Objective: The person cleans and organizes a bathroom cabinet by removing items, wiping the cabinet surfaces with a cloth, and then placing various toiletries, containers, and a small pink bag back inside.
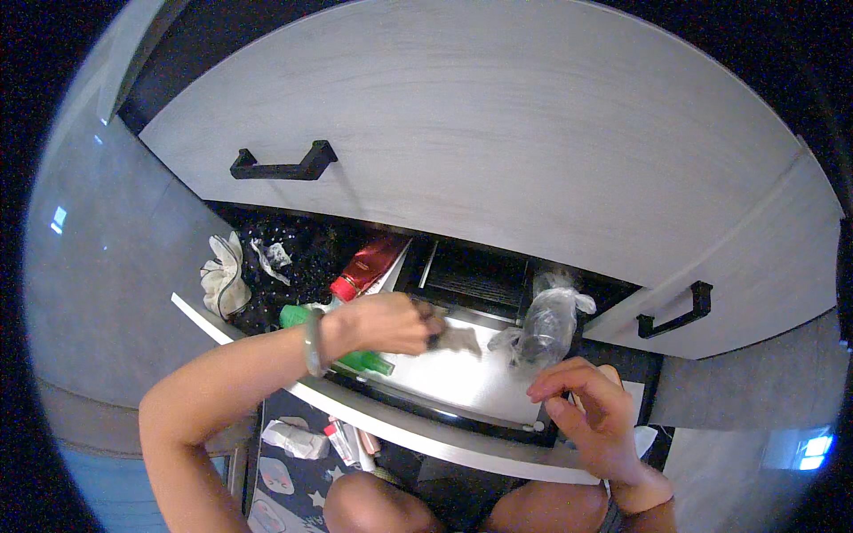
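An open drawer with a white front edge (426, 448) lies before me. My left hand (390, 324), a pale bangle (313, 343) at its wrist, is closed on a small grey-brown cloth-like piece (462, 338), blurred, above the drawer's shiny bottom. Green bottles or tubes (365, 362) lie partly hidden under that forearm. A red tube (373, 263) rests behind it. My right hand (586, 406) hovers over the drawer's right end with its fingers curled and apart; whether it holds anything cannot be told. Just behind it lies a clear crumpled plastic bag (546, 326).
Black dotted fabric (300, 266) and a cream scrunchie-like cloth (225, 276) fill the drawer's left end. Above are cabinet fronts with black handles (283, 171) (674, 318). On a patterned mat (293, 490) lie tubes (343, 441) and crumpled white tissue (296, 438).
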Tool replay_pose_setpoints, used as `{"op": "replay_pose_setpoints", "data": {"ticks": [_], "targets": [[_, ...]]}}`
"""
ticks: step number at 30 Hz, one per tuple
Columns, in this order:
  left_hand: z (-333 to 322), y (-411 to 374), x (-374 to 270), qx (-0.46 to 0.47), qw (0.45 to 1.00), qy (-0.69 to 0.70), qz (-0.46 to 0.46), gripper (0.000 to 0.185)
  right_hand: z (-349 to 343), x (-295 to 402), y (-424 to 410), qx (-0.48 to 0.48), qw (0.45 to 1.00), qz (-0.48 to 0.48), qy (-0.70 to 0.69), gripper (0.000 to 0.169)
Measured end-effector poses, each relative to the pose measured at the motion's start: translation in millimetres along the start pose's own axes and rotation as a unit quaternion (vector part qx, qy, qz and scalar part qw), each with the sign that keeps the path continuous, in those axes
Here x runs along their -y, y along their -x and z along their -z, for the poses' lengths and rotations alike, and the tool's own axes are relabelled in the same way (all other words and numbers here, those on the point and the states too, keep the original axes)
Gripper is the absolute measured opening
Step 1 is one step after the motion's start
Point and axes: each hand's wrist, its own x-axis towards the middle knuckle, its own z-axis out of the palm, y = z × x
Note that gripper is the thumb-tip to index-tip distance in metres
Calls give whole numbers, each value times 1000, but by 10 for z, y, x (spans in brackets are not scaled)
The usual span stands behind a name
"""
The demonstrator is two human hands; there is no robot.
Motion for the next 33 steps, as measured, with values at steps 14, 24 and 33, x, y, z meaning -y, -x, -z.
{"op": "replay_pose_setpoints", "data": {"ticks": [14, 24, 33], "targets": [[1354, 641, -264, -293, 669, 650, 211, 25, 63, -44, -130, -176, 976, 75, 108, 46], [-1930, 1509, -3283, 52, 511, 589, 624, 53, 676, -1128, 1303, -518, 851, 83, -1, 62], [-2597, 57, -4268, 77, 517, 235, 820, 100, 324, -1013, 879, -516, 814, 219, 150, 49]]}}
